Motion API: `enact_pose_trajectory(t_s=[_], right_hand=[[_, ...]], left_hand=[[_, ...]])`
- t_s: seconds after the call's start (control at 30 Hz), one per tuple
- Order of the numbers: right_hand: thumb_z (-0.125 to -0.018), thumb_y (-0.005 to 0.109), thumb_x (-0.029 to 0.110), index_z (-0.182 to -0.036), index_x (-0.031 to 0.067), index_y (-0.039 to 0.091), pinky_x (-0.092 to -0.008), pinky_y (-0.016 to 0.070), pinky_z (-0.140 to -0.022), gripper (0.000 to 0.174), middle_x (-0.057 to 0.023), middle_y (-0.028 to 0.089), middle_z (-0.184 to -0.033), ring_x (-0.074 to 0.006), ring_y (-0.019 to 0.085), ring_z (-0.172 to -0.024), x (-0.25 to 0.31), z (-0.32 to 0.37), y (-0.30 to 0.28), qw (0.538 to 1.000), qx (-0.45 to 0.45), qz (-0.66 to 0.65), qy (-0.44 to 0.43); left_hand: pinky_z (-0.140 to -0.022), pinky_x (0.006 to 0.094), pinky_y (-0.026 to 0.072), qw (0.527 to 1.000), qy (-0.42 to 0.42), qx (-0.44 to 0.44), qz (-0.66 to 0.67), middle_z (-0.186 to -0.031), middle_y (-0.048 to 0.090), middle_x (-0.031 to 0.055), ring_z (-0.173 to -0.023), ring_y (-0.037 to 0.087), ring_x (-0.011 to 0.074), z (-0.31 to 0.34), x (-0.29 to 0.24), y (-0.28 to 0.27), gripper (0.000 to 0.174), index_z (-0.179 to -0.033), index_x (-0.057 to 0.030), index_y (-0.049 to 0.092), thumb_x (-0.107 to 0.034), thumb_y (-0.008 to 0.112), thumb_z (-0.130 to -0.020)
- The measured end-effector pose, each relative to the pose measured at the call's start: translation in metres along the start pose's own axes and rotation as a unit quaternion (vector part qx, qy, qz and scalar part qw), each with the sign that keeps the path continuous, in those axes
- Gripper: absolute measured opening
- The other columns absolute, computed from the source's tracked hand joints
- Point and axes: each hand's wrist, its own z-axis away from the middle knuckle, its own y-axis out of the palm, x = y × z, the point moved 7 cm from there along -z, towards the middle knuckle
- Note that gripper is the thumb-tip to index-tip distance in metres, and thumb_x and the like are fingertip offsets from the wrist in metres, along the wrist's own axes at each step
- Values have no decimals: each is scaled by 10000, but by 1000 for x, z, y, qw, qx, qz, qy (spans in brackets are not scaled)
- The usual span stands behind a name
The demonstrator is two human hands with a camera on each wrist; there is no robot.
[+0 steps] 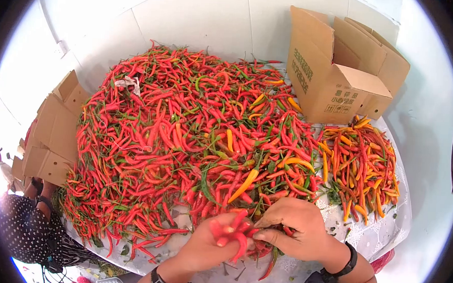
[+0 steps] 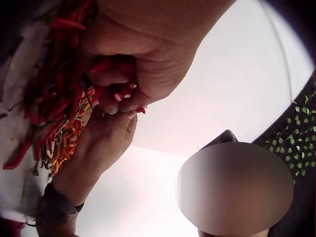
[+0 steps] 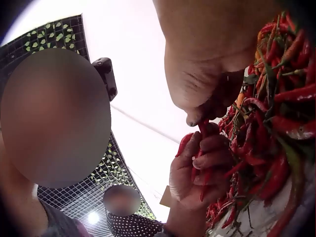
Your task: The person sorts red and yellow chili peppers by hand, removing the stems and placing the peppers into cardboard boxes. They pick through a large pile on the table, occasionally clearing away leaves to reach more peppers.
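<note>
My left hand (image 1: 203, 249) holds several red chili peppers (image 1: 240, 242), its fingers curled round them in front of the heap. Close against it is my right hand (image 1: 304, 228), with thumb and forefinger together at the end of one of these chilies. The right wrist view shows that chili (image 3: 203, 129) running from the right fingertips down into the left fist. Beyond both hands spreads a big heap of red chilies (image 1: 150, 132) with green stems, some of them orange or green. Loose stems (image 1: 239, 273) lie on the white cloth below the hands.
A smaller pile of orange and red chilies (image 1: 363, 169) lies at the right. Behind it stands an open cardboard box (image 1: 317, 74). Another carton (image 1: 52, 137) is at the left, near a person in a dotted garment (image 1: 19, 228). A patterned plastic cloth (image 1: 399, 222) covers the table.
</note>
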Motion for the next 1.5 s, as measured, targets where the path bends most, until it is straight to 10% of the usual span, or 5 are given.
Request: enact_pose_trajectory(t_s=[0.47, 0.57, 1.0, 1.3, 1.5], right_hand=[[-876, 607, 134, -811, 20, 610, -313, 463, -595, 131, -86, 608, -743, -209, 588, -644, -13, 5, 9, 997, 36, -8, 60], [-886, 595, 140, -808, 14, 598, -307, 458, -595, 147, -76, 584, -749, -186, 576, -632, -28, 13, 14, 965, 50, -172, 191], [-689, 687, 48, -907, 82, 652, -391, 443, -779, 224, -71, 598, -922, -286, 555, -908, -32, -15, -2, 941, -85, 326, -6], [-729, 653, 31, -850, 55, 600, -394, 429, -755, 134, -91, 589, -844, -293, 556, -827, -18, -12, -22, 950, -180, 250, -48], [-746, 640, 17, -828, 38, 578, -391, 440, -704, 104, -101, 583, -788, -305, 553, -743, -3, 1, -29, 976, -158, 137, -58]], left_hand=[[-660, 205, 446, 998, 1, 29, -59, -838, 594, 14, -734, 549, 55, -2, 0, 7, 246, -1105, 24, 542, 8, 537, -860], [-667, 215, 452, 998, 14, 24, -63, -836, 590, 21, -735, 551, 62, -2, 0, 7, 251, -1107, 30, 540, 12, 526, -856], [-636, 223, 461, 999, 35, -1, -37, -876, 552, 1, -748, 553, 71, -2, -6, -1, 179, -953, -32, 511, 53, 603, -825], [-656, 290, 490, 995, 95, -34, -16, -846, 547, 58, -736, 583, 150, 2, -18, -4, 172, -961, -11, 483, 92, 464, -826], [-703, 311, 492, 935, 293, -198, -3, -803, 563, 70, -762, 588, 167, 9, -34, -18, 111, -958, -7, 481, 34, 484, -855]])
